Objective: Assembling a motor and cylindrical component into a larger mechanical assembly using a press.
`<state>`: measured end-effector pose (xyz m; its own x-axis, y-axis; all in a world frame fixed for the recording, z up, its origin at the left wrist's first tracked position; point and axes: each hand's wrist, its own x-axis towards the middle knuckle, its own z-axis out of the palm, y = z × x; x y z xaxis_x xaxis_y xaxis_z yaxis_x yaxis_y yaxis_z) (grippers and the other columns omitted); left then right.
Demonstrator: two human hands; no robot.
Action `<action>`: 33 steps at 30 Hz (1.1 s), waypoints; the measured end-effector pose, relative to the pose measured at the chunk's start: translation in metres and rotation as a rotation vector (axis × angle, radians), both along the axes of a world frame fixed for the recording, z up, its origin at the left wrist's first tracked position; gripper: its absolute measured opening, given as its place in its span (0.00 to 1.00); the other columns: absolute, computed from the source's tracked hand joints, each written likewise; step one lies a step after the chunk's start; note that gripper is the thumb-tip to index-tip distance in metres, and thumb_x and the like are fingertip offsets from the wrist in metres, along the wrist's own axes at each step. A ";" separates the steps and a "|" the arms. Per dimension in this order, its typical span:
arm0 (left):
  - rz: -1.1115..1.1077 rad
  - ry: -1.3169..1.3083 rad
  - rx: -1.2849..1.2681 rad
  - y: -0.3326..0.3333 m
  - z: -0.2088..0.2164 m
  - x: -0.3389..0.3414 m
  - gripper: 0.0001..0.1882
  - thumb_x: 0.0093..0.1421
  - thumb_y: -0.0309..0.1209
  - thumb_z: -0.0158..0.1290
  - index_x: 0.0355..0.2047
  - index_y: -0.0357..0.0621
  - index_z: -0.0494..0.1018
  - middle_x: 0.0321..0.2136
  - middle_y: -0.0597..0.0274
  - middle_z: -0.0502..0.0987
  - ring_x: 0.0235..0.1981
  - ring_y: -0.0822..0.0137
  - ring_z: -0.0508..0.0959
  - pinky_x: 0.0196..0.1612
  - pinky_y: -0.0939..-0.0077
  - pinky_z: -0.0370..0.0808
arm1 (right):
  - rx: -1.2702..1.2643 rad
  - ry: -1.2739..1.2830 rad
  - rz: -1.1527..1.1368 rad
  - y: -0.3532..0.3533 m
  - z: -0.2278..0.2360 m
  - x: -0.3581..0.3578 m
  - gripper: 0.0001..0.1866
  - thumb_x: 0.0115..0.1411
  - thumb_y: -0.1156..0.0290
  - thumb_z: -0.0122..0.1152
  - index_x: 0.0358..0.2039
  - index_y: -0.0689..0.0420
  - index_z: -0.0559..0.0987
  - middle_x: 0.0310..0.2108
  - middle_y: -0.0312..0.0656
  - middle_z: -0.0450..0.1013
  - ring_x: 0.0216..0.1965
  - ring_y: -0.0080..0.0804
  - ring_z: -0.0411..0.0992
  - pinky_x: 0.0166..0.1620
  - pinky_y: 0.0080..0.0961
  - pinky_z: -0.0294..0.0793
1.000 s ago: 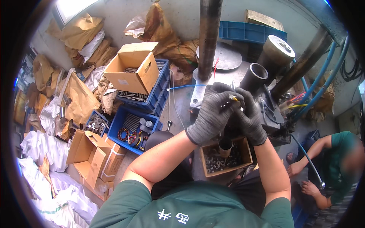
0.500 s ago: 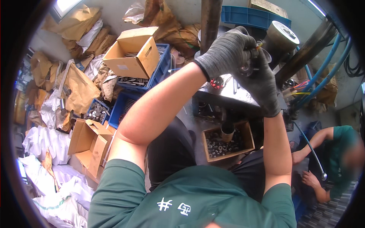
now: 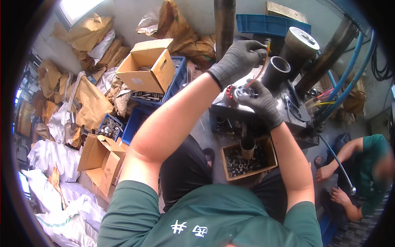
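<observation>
Pinching coloured wires [image 3: 264,66], the left hand [image 3: 246,55] is near the right hand [image 3: 263,103], which is curled round a metal disc [image 3: 245,93].

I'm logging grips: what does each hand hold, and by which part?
Left hand: thin wires, pinched near their upper end. Right hand: a round metal part, gripped at its edge.
</observation>
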<state>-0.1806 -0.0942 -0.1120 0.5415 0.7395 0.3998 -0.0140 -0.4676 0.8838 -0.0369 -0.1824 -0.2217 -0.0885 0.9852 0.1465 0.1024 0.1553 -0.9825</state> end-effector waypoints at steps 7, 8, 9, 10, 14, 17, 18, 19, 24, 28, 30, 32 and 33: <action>0.205 -0.082 -0.208 -0.026 -0.078 -0.030 0.21 0.63 0.26 0.51 0.56 0.34 0.72 0.47 0.56 0.80 0.43 0.66 0.82 0.50 0.69 0.80 | 0.167 0.055 -0.131 -0.010 -0.003 -0.014 0.28 0.52 0.69 0.79 0.49 0.59 0.74 0.43 0.39 0.76 0.44 0.25 0.76 0.49 0.25 0.80; 0.283 0.053 -0.058 -0.024 -0.095 -0.035 0.22 0.61 0.25 0.51 0.56 0.35 0.73 0.46 0.56 0.81 0.43 0.65 0.82 0.51 0.68 0.80 | 0.200 0.033 -0.155 -0.012 -0.004 -0.014 0.28 0.53 0.69 0.79 0.50 0.58 0.73 0.43 0.39 0.75 0.44 0.25 0.76 0.49 0.26 0.80; 0.357 0.126 0.068 -0.026 -0.102 -0.038 0.20 0.61 0.25 0.50 0.55 0.37 0.74 0.43 0.50 0.82 0.43 0.60 0.83 0.51 0.65 0.79 | 0.229 0.001 -0.134 -0.014 -0.003 -0.014 0.25 0.54 0.69 0.79 0.47 0.58 0.74 0.47 0.42 0.74 0.47 0.29 0.76 0.51 0.27 0.79; 0.358 0.125 0.067 -0.027 -0.108 -0.044 0.20 0.61 0.25 0.50 0.55 0.37 0.74 0.43 0.50 0.82 0.43 0.60 0.83 0.51 0.65 0.79 | 0.227 0.000 -0.133 -0.011 -0.007 -0.012 0.25 0.54 0.69 0.79 0.47 0.58 0.74 0.47 0.42 0.74 0.47 0.29 0.76 0.51 0.27 0.79; 0.550 0.496 0.139 -0.047 -0.095 -0.057 0.13 0.63 0.28 0.53 0.47 0.44 0.77 0.42 0.46 0.81 0.45 0.49 0.83 0.50 0.60 0.79 | 0.462 -0.290 -0.142 -0.005 -0.015 0.001 0.29 0.52 0.70 0.80 0.52 0.62 0.76 0.52 0.46 0.70 0.51 0.35 0.75 0.53 0.30 0.79; 0.571 0.679 0.262 -0.048 -0.095 -0.065 0.10 0.63 0.31 0.55 0.43 0.47 0.79 0.41 0.49 0.81 0.44 0.48 0.82 0.47 0.57 0.79 | 0.453 -0.341 -0.178 -0.008 -0.012 -0.002 0.35 0.51 0.71 0.81 0.58 0.62 0.75 0.53 0.46 0.68 0.51 0.36 0.74 0.53 0.31 0.79; 0.524 0.598 0.375 -0.048 -0.093 -0.065 0.09 0.62 0.31 0.56 0.42 0.46 0.80 0.40 0.49 0.81 0.44 0.48 0.82 0.47 0.57 0.79 | 0.428 -0.297 -0.203 -0.009 -0.012 -0.003 0.39 0.50 0.71 0.81 0.62 0.62 0.73 0.52 0.46 0.68 0.51 0.36 0.75 0.54 0.31 0.79; 0.476 0.515 0.487 -0.048 -0.091 -0.066 0.08 0.62 0.32 0.56 0.40 0.46 0.80 0.39 0.49 0.81 0.43 0.48 0.82 0.46 0.56 0.80 | 0.428 -0.296 -0.204 -0.008 -0.010 -0.004 0.39 0.50 0.71 0.81 0.62 0.62 0.73 0.52 0.46 0.68 0.51 0.36 0.75 0.54 0.31 0.79; 0.498 0.841 0.604 -0.046 -0.088 -0.059 0.11 0.61 0.37 0.56 0.34 0.43 0.82 0.36 0.46 0.81 0.41 0.50 0.83 0.45 0.56 0.80 | 0.372 -0.209 -0.230 -0.006 -0.016 -0.005 0.45 0.47 0.71 0.82 0.65 0.61 0.70 0.52 0.47 0.69 0.50 0.35 0.75 0.53 0.30 0.79; 0.585 0.962 0.277 -0.047 -0.081 -0.054 0.17 0.64 0.45 0.54 0.37 0.46 0.84 0.37 0.46 0.83 0.43 0.47 0.83 0.48 0.53 0.80 | 0.423 -0.268 -0.255 -0.006 -0.026 -0.003 0.45 0.47 0.70 0.82 0.65 0.61 0.70 0.51 0.47 0.70 0.50 0.34 0.75 0.53 0.30 0.79; 0.553 0.989 0.186 -0.047 -0.070 -0.051 0.20 0.65 0.47 0.52 0.40 0.46 0.84 0.40 0.44 0.83 0.45 0.47 0.83 0.49 0.54 0.80 | 0.405 -0.257 -0.264 -0.008 -0.025 -0.004 0.44 0.47 0.68 0.83 0.64 0.61 0.71 0.51 0.47 0.71 0.49 0.34 0.75 0.53 0.30 0.78; 0.523 1.015 0.094 -0.043 -0.071 -0.049 0.22 0.66 0.49 0.51 0.43 0.45 0.83 0.43 0.43 0.83 0.48 0.47 0.83 0.51 0.54 0.80 | 0.409 -0.279 -0.273 -0.012 -0.020 -0.006 0.44 0.46 0.68 0.83 0.63 0.61 0.71 0.50 0.46 0.71 0.49 0.34 0.75 0.53 0.30 0.78; 0.524 1.008 0.068 -0.039 -0.077 -0.048 0.23 0.66 0.50 0.49 0.48 0.47 0.82 0.44 0.42 0.83 0.48 0.46 0.82 0.52 0.54 0.79 | 0.415 -0.300 -0.280 -0.014 -0.019 -0.007 0.44 0.46 0.67 0.84 0.63 0.61 0.72 0.50 0.46 0.71 0.49 0.34 0.75 0.54 0.30 0.78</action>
<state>-0.2283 -0.1334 -0.1889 0.2693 0.9630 0.0050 0.9001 -0.2535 0.3544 -0.0439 -0.1959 -0.2404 0.0695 0.8424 0.5343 0.4592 0.4485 -0.7668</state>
